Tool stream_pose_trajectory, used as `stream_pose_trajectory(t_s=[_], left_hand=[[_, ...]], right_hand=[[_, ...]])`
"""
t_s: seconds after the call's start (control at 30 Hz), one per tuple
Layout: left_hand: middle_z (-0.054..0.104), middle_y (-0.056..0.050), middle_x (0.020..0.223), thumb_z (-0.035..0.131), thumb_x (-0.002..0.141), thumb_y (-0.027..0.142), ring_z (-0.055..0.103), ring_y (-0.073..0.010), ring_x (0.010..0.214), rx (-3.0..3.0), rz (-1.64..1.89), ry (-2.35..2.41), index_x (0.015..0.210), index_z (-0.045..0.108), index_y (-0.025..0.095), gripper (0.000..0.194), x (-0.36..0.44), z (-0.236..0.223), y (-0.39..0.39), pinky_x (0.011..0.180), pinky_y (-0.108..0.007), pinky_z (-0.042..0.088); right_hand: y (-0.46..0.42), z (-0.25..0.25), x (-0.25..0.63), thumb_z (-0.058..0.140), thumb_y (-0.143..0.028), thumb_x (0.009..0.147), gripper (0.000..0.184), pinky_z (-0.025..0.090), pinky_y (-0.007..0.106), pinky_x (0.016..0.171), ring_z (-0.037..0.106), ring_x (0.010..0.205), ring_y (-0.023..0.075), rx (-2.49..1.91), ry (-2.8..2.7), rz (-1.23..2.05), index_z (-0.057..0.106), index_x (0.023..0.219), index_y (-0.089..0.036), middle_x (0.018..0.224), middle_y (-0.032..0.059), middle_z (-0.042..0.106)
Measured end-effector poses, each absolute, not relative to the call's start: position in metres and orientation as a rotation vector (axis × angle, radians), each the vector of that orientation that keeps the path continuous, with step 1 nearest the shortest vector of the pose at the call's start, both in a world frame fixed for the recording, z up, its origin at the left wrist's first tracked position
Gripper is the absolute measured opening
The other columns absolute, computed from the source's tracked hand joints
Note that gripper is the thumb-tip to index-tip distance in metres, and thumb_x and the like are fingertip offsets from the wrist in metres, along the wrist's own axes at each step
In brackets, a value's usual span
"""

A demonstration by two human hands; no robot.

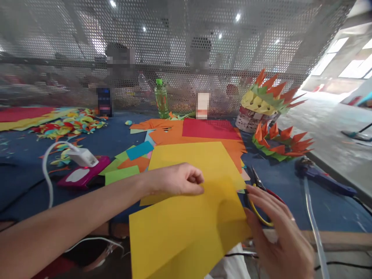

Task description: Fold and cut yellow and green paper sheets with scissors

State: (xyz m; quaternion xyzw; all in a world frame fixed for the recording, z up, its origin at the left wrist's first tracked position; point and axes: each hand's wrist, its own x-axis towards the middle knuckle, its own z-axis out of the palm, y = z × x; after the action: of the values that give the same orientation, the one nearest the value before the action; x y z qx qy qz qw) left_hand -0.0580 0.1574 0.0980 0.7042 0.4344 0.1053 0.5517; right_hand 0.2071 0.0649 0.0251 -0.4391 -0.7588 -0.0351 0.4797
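A yellow paper sheet (180,236) is tilted up over the table's front edge, toward me. My left hand (183,180) reaches in from the left with curled fingers, its thumb and fingers closed at the top edge of that sheet. Behind it, another yellow sheet (197,157) lies flat on orange paper (168,137) and a red piece (209,128). My right hand (279,228) is at the near sheet's right edge. Its thumb and fingers are spread, with the thumb by the paper. Scissors (258,180) with red and yellow handles lie partly hidden behind its fingers.
A glue gun (325,178) rests at the right. Paper crowns with orange spikes (283,145) stand behind it, one around a roll (250,118). A green bottle (161,100) is at the back. Left are a white charger (84,157), magenta device (84,176) and paper scraps (68,126).
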Motion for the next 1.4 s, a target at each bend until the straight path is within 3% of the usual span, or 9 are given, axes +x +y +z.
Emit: stream_pose_trajectory(t_s=[0.13, 0.27, 0.5, 0.7, 0.87, 0.97, 1.03, 1.17, 1.4], left_hand=[[0.062, 0.003, 0.077, 0.077, 0.072, 0.040, 0.055, -0.0117, 0.066, 1.204, 0.749, 1.243, 0.088, 0.063, 0.019, 0.030, -0.069, 0.099, 0.147, 0.060, -0.023, 0.038], [0.066, 0.000, 0.089, 0.077, 0.076, 0.038, 0.061, -0.0117, 0.075, 0.909, 1.071, 1.267, 0.090, 0.061, 0.019, 0.028, -0.068, 0.090, 0.129, 0.063, -0.021, 0.042], [0.069, -0.004, 0.111, 0.071, 0.085, 0.038, 0.067, -0.0177, 0.098, 0.696, 1.384, 1.025, 0.100, 0.060, 0.020, 0.026, -0.047, 0.071, 0.094, 0.071, -0.023, 0.051], [0.071, -0.002, 0.104, 0.071, 0.086, 0.024, 0.068, -0.0151, 0.092, 0.303, 1.689, 0.821, 0.097, 0.065, 0.020, 0.013, -0.037, 0.070, 0.087, 0.071, -0.023, 0.055], [0.072, -0.002, 0.107, 0.063, 0.093, 0.017, 0.068, -0.0137, 0.091, 0.135, 1.691, 0.693, 0.103, 0.069, 0.022, 0.012, -0.029, 0.066, 0.088, 0.071, -0.025, 0.057], [0.072, -0.003, 0.104, 0.062, 0.093, 0.015, 0.068, -0.0139, 0.090, 0.076, 1.679, 0.671, 0.101, 0.070, 0.020, 0.013, -0.026, 0.065, 0.087, 0.071, -0.026, 0.057], [0.072, -0.003, 0.102, 0.061, 0.093, 0.014, 0.068, -0.0135, 0.088, 0.060, 1.677, 0.666, 0.100, 0.071, 0.020, 0.013, -0.023, 0.064, 0.086, 0.071, -0.026, 0.057], [0.072, -0.003, 0.101, 0.066, 0.090, 0.016, 0.067, -0.0137, 0.090, 0.109, 1.640, 0.666, 0.098, 0.071, 0.020, 0.011, -0.021, 0.060, 0.078, 0.076, -0.027, 0.057], [0.071, -0.006, 0.115, 0.075, 0.078, 0.016, 0.065, -0.0253, 0.113, 0.425, 1.675, 0.805, 0.114, 0.065, 0.022, 0.038, -0.054, 0.054, 0.066, 0.089, -0.036, 0.056]], right_hand=[[0.044, 0.033, 0.199, 0.064, -0.015, 0.090, 0.036, 0.058, 0.044, 0.091, 0.072, 0.100, 0.0298, -1.153, -1.496, 0.109, 0.064, 0.125, -0.022, 0.116, 0.0123, 0.072], [0.033, 0.043, 0.183, 0.059, -0.020, 0.093, 0.031, 0.063, 0.039, 0.085, 0.072, 0.097, 0.0295, -1.091, -1.560, 0.248, 0.065, 0.124, -0.022, 0.109, 0.0125, 0.073], [0.051, 0.039, 0.154, 0.072, -0.033, 0.087, 0.066, 0.063, 0.029, 0.084, 0.069, 0.106, 0.0237, -1.118, -1.698, 0.501, 0.043, 0.145, -0.020, 0.127, 0.0148, 0.066], [0.046, 0.032, 0.124, 0.072, -0.046, 0.085, 0.049, 0.061, 0.032, 0.082, 0.070, 0.106, 0.0255, -1.113, -1.275, 1.020, 0.057, 0.128, -0.027, 0.119, 0.0096, 0.071], [0.052, 0.024, 0.127, 0.071, -0.040, 0.086, 0.031, 0.045, 0.053, 0.109, 0.055, 0.128, 0.0316, -1.165, -1.376, 0.724, 0.066, 0.115, -0.027, 0.135, 0.0113, 0.057], [0.060, 0.022, 0.134, 0.071, -0.038, 0.087, 0.031, 0.039, 0.055, 0.113, 0.049, 0.136, 0.0323, -1.157, -1.330, 0.686, 0.065, 0.116, -0.029, 0.146, 0.0097, 0.051], [0.062, 0.023, 0.137, 0.070, -0.039, 0.087, 0.029, 0.046, 0.049, 0.108, 0.057, 0.129, 0.0306, -1.150, -1.331, 0.756, 0.069, 0.113, -0.027, 0.138, 0.0094, 0.061], [0.065, 0.032, 0.142, 0.069, -0.045, 0.088, 0.030, 0.059, 0.032, 0.081, 0.071, 0.090, 0.0239, -1.281, -1.323, 0.852, 0.075, 0.104, -0.021, 0.094, 0.0064, 0.076], [0.079, 0.027, 0.170, 0.064, -0.053, 0.089, 0.035, 0.046, 0.022, 0.053, 0.056, 0.066, 0.0153, -1.486, -1.474, 0.767, 0.059, 0.078, -0.021, 0.076, 0.0023, 0.063]])
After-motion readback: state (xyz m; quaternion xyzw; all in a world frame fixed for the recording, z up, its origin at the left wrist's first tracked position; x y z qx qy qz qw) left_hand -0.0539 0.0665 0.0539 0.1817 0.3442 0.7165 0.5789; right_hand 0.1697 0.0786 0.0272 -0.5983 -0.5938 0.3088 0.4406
